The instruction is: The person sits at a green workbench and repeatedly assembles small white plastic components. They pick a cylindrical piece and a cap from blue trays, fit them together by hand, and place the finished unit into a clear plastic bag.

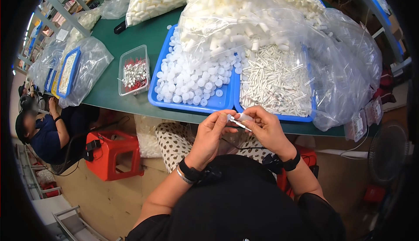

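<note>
Across the upper half of the frame runs the green counter [131, 40], heaped at top centre with clear bags of white plastic pieces [235, 14]; below them sit two blue trays, the left tray [187, 105] full of round white caps and the right tray [279, 116] full of thin white sticks, with a small clear box [134, 71] of red-and-white parts further left. At lower centre, just below the trays' front edge, the left hand [211, 132] and right hand [264, 127] meet, fingers pinched together on one small white stick [239, 123] held between them.
</note>
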Available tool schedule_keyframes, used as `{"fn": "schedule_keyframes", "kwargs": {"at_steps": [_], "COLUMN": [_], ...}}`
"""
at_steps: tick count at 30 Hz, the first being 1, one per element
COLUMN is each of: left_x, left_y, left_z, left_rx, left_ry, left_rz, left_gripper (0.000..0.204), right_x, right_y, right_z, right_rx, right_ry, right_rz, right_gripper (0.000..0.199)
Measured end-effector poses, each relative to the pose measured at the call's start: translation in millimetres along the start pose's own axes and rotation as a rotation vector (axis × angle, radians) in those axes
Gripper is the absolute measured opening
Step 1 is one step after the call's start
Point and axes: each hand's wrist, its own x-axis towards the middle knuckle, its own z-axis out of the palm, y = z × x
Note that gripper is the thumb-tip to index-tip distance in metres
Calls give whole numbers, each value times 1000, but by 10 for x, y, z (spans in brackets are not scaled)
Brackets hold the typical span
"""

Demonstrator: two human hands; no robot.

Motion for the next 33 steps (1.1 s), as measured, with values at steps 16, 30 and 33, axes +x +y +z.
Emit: {"fn": "schedule_keyframes", "kwargs": {"at_steps": [16, 30, 33], "left_x": [-49, -80, -94], "left_y": [-74, -83, -13], "left_z": [8, -103, -1], "left_rx": [335, 21, -71], "left_ry": [13, -80, -100], "left_rz": [-61, -194, -252], "left_gripper": [29, 24, 13], "right_x": [-44, 45, 32], "right_y": [-8, -92, 134], "right_z": [-81, -862, -1185], "right_rx": [365, -1146, -1361], "right_ry": [-250, 360, 355], "right_rz": [360, -372, -342], "right_gripper": [10, 29, 33]}}
